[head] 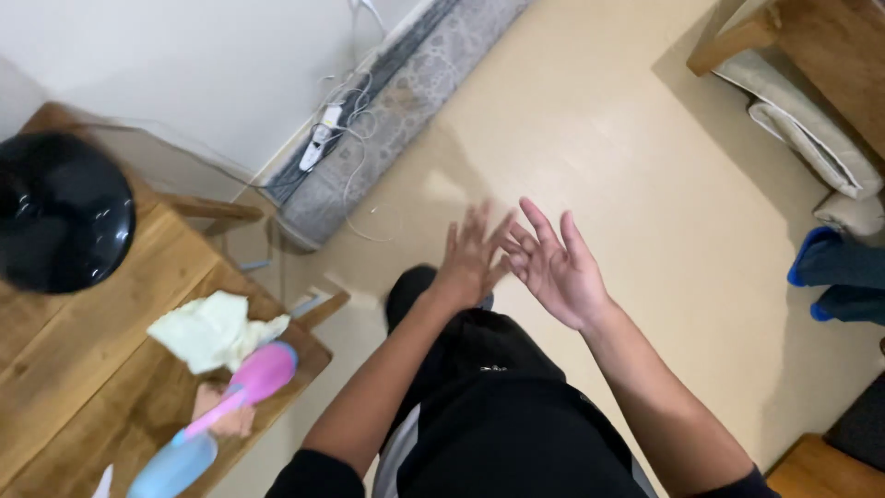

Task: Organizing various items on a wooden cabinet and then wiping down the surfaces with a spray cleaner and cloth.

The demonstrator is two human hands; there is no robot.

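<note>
Down at the lower left of the frame a pink brush (261, 375) lies on the wooden table (83, 369), nearer the left hand (470, 260), while mid-frame both it and the right hand (558, 267) hover empty, fingers spread wide, fingertips touching.

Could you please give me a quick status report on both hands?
Left hand and right hand open, empty, fingertips touching above the floor. Nothing between them.

Domestic living room, seen from above.
A rolled rug (406, 101), power strip (321, 138), wooden table (101, 369) with cloth (217, 330), and cushioned wooden seating (811, 101) on vinyl flooring (645, 184) indicate a home.
</note>
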